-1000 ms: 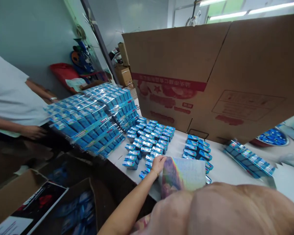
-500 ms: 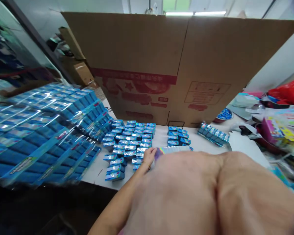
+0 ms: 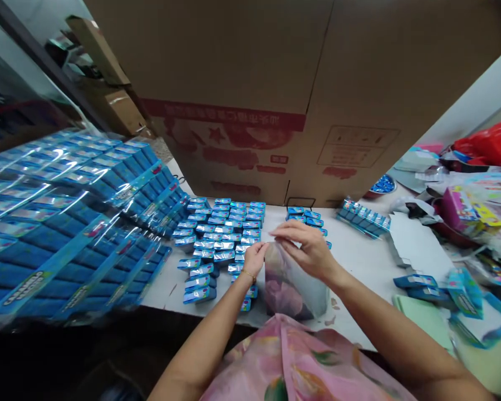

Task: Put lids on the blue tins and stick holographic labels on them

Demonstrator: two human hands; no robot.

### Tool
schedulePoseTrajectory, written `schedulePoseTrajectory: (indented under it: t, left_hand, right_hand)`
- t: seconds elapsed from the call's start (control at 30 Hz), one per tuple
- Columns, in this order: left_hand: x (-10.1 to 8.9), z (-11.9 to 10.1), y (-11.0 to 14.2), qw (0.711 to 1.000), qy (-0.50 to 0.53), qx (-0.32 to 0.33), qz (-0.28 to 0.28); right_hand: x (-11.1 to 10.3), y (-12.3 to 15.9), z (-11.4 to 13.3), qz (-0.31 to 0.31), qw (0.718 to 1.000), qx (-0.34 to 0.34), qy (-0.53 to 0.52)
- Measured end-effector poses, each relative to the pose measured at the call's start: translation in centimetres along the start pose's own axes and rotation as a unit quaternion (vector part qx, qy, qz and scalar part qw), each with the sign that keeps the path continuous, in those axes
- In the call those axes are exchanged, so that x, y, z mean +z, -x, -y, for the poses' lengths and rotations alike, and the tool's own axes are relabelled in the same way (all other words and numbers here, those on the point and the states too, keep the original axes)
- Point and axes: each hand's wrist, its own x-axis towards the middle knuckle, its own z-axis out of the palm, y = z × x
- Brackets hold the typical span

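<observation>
A clear plastic bag stands upright at the near table edge, held by both my hands at its top. My left hand pinches the bag's left top corner. My right hand grips the top edge from the right, fingers curled over it. Just behind and left of the hands lie several small blue boxes in rows on the white table. A second, smaller group of blue boxes sits behind my right hand.
A big cardboard box stands at the back of the table. Wrapped packs of blue boxes pile up at the left. A strip of blue boxes, white paper and colourful clutter fill the right side.
My right arm, which blocked the view close to the camera, has dropped to the bag and now grips its top. The bag stands up between both hands. The view swung right.
</observation>
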Motion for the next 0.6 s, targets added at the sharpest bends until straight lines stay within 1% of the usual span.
schedulePoseTrajectory:
  t: [0.07, 0.1, 0.13, 0.2, 0.27, 0.33, 0.47, 0.6]
  left_hand:
    - [0.5, -0.6, 0.3, 0.996, 0.059, -0.028, 0.056]
    - [0.8, -0.9, 0.4, 0.991, 0.098, -0.049, 0.08]
    - [1.1, -1.2, 0.4, 0.983, 0.137, -0.072, 0.097]
    - [1.9, -1.7, 0.4, 0.969, 0.195, -0.108, 0.109]
    - [2.7, -2.1, 0.2, 0.964, 0.212, -0.124, 0.098]
    - [3.4, -2.4, 0.0, 0.963, 0.217, -0.136, 0.084]
    - [4.2, -2.8, 0.1, 0.959, 0.234, -0.147, 0.055]
    - [4.2, -2.7, 0.9, 0.951, 0.266, -0.155, 0.021]
  right_hand:
    - [1.5, 1.5, -4.8, -0.024, 0.992, 0.053, 0.11]
    - [2.2, 2.4, -6.9, -0.006, 0.987, 0.061, 0.152]
    - [2.8, 3.3, -8.5, 0.028, 0.98, 0.061, 0.19]
    - [3.8, 4.7, -10.8, 0.092, 0.962, 0.061, 0.249]
    - [4.5, 5.7, -12.1, 0.127, 0.947, 0.056, 0.289]
    - [4.8, 6.3, -12.9, 0.133, 0.939, 0.03, 0.316]
    - [4.8, 6.9, -14.2, 0.121, 0.931, -0.063, 0.338]
    - [5.4, 7.1, -15.3, 0.096, 0.933, -0.132, 0.322]
